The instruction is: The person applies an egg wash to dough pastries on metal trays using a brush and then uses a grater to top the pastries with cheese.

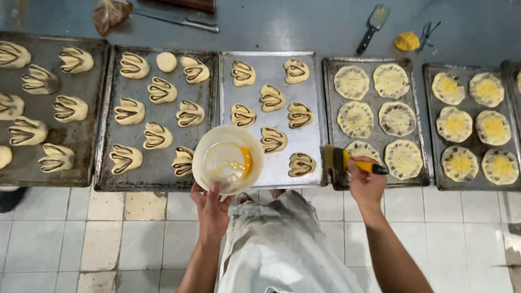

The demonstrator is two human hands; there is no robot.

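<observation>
While the left hand (210, 209) grips the near rim of a pale bowl (228, 159), thumb over the edge and fingers curled beneath, the right hand (364, 182) is clenched round the yellow handle of a brush (347, 160). The bowl holds a thin pool of yellow wash, deeper on its right side, and hangs over the front edge where two trays meet. The brush points left, its bristles just over the left rim of the fourth tray (329, 116), close to a round pastry (362, 150) at the front of that tray.

From the head camera, five trays lie side by side on a grey table (304, 27). Left tray (81, 157), second tray (111, 119) and middle tray (312, 157) carry folded, brown-striped dough pieces; one plain round bun (166, 62) sits among those on the second. On the fourth tray are flat round pastries with crimped edges, pale on top. Far-right tray (429, 119) has similar rounds with yellow centres.

At the back of the table lie a scraper (372, 25), a yellow lump (406, 41), a long knife (179, 21) and a crumpled bag (109, 14). Below, a pale apron (282, 249) hangs over a white tiled floor (65, 239).
</observation>
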